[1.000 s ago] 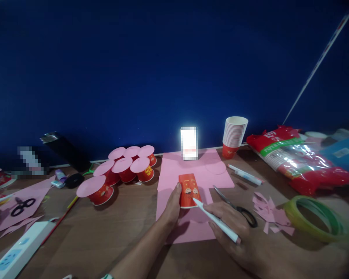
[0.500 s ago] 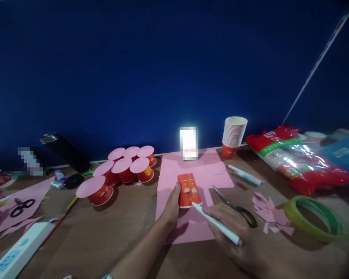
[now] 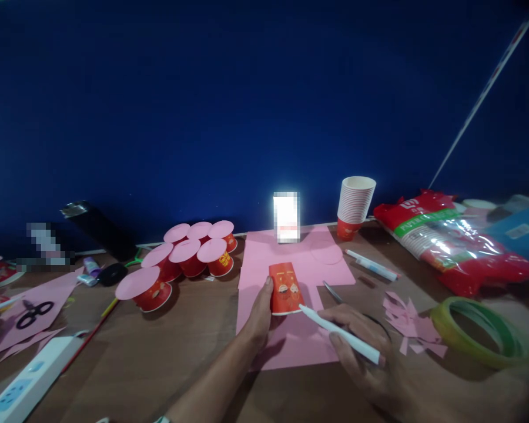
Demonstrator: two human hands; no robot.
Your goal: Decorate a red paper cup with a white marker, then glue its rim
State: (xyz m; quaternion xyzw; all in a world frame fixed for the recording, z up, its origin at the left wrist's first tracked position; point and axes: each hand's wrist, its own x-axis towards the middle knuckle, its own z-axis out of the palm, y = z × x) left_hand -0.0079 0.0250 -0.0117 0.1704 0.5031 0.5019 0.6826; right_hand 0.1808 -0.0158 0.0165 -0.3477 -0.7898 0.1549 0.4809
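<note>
- The right hand [image 3: 361, 346] has slid to the right since the earlier frame, and the tip of the white pen [image 3: 339, 333] now sits at the lower right edge of the red cup [image 3: 284, 288] instead of under its middle.
- The red cup stands upside down on the pink sheet [image 3: 291, 258], near the middle of the bench [image 3: 194, 341], unmoved.
- The left hand [image 3: 260, 314] has its grip pressed against the cup's left side, steadying it.
- The right hand's grip is closed on the pen, which slants down to the right.
- The right hand now covers most of the scissors [image 3: 332, 291]; only the blades show, just right of the cup.
- Left of the sheet stands a cluster of disc-topped cups [image 3: 189, 258], well apart from the hands.
- Behind, a cup stack [image 3: 355, 202] and a second pen [image 3: 372, 265] lie near the sheet's far corner.
- Pink scraps [image 3: 408, 323] and a green tape ring [image 3: 480, 332] lie right of the right hand.
</note>
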